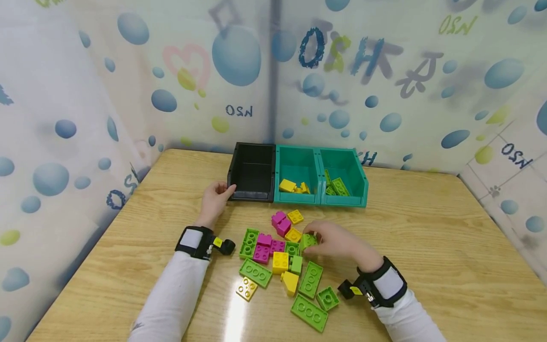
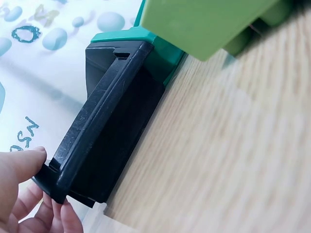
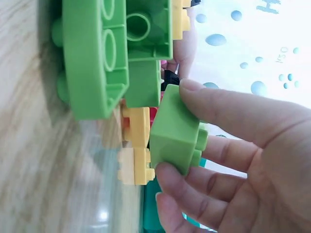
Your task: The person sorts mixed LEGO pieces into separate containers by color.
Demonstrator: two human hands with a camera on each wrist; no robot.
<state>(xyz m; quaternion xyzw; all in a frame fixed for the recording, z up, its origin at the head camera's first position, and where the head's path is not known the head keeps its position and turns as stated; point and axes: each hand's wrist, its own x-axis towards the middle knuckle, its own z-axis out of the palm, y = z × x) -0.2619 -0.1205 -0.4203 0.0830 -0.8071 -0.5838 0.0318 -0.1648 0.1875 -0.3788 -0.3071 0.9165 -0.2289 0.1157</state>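
head view: pinching a green block (image 1: 307, 241) in the right hand (image 1: 337, 242), gripping the black bin (image 1: 252, 195) with the left hand (image 1: 215, 202).
holding the green block in front of the black bin and off to its right, studs turned toward the palm; clasping the black bin at its near left corner; with a teal middle bin (image 1: 299, 164) of yellow blocks (image 1: 288, 185) just right of the black bin, a teal end bin (image 1: 364, 184) of green pieces (image 1: 340, 186) beyond, and magenta blocks (image 1: 284, 227) loose in front.

Bright light leaves a white glare streak (image 1: 234, 316) on the tabletop (image 1: 431, 237).
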